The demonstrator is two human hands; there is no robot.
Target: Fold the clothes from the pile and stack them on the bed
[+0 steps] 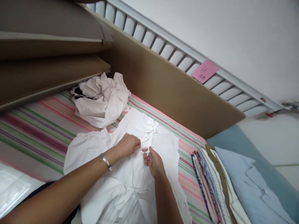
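A white blouse point(137, 124) with gathered edges and front ties lies spread out before me. My left hand point(127, 145), with a silver bracelet on its wrist, is closed in a pinch at the middle of the front, on what looks like the end of a thin white tie. Between thumb and fingers, my right hand point(154, 162) pinches a loop of the same white tie point(145, 151). Above my hands a tied bow point(151, 127) sits near the neckline. Lower down, more white ties point(134, 191) lie over the folds.
A crumpled off-white cloth point(100, 102) with a dark patch lies beyond the blouse on the striped sheet point(35, 130). Folded clothes point(210, 180) stand in a row at the right, beside a light-blue garment point(252, 183). A brown board point(158, 84) and a slatted rail with a pink note point(205, 71) border the back.
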